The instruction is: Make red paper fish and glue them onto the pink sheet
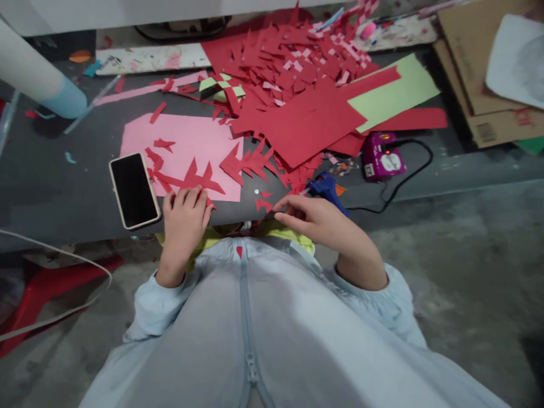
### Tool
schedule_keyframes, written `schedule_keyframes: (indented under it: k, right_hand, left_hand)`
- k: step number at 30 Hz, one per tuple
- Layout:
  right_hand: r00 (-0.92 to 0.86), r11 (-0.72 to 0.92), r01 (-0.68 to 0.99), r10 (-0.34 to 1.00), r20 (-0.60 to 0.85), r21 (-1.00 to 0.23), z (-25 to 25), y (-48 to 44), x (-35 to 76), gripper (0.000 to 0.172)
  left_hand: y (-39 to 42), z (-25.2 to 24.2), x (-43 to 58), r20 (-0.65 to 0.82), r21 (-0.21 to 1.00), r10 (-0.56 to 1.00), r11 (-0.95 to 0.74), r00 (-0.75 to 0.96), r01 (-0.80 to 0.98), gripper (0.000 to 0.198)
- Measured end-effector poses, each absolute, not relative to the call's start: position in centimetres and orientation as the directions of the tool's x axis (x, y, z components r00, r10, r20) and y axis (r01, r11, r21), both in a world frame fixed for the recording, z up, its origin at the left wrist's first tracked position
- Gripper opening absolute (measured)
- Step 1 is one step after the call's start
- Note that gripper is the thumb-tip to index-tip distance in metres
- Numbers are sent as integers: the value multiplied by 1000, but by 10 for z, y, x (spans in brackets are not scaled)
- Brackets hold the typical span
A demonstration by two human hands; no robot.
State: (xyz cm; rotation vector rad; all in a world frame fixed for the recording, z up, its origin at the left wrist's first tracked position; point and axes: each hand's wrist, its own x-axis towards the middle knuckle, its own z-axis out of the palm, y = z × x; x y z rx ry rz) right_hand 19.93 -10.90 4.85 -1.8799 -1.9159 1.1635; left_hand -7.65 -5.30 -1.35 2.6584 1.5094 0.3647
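Note:
My left hand (186, 214) lies palm down at the table's front edge, fingers stretched out over a red paper cutout (202, 180) with pointed tips. Part of that cutout is hidden under the fingers. Beneath it is a pink paper sheet (204, 136). To the right, my right hand (314, 218) hovers by the edge with thumb and forefinger slightly apart; I see nothing between them. Close to those fingertips lie small red paper scraps (263, 205). A spiky red paper strip (249, 163) rests between the hands, farther back.
A phone (135, 190) lies left of my left hand. Beyond my right hand are a blue glue gun (326, 186) and a purple box (382, 157) with a black cable. Red sheets (310, 122), a heap of cut paper (272, 56) and cardboard (480, 68) lie behind.

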Motion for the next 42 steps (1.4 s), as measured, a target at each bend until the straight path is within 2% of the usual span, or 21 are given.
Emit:
schedule_keyframes:
  k: [3, 7, 10, 12, 15, 19, 23, 26, 31, 36, 39, 42]
  right_hand:
    - [71, -255, 771, 945, -320, -583, 49, -118, 212, 27]
    - [383, -427, 840, 904, -190, -334, 39, -127, 235, 27]
    - [417, -419, 882, 907, -54, -215, 22, -132, 248, 35]
    - [436, -434, 888, 900, -22, -149, 12, -133, 252, 42]
    - [478, -481, 872, 876, -54, -90, 2, -132, 253, 48]
    - [469, -481, 874, 872, -139, -70, 0, -127, 254, 52]
    - [400, -420, 903, 899, -177, -90, 2, -124, 257, 44]
    - [363, -381, 919, 919, -153, -103, 0, -126, 257, 40]
    - [374, -382, 905, 924, -78, -185, -3, -143, 254, 41]
    - [454, -431, 804, 890, -47, -410, 8, -165, 252, 42]
    - [458, -421, 686, 884, -98, -593, 17, -172, 252, 45]
    - [373, -375, 542, 909, -184, -752, 25, -172, 249, 44]
  left_hand:
    - [-52, -10, -69, 198, 208, 845, -532, 497, 821, 36]
    - [-49, -5, -51, 230, 241, 769, -638, 596, 731, 35]
    - [-50, -1, -37, 224, 272, 708, -706, 670, 654, 36]
    - [-51, 1, -29, 204, 308, 689, -720, 696, 622, 36]
    - [-53, 3, -22, 187, 345, 663, -735, 725, 584, 35]
    - [-54, 5, -19, 203, 354, 626, -764, 753, 540, 35]
    - [-54, 6, -19, 207, 351, 628, -763, 750, 543, 33]
    - [-55, 8, -18, 198, 347, 642, -753, 741, 560, 32]
    - [-56, 8, -17, 194, 368, 643, -747, 741, 553, 33]
    - [-57, 8, -21, 203, 353, 671, -729, 713, 586, 35]
    - [-60, 6, -26, 203, 351, 702, -703, 683, 618, 38]
    - [-65, 3, -33, 193, 343, 737, -670, 648, 659, 37]
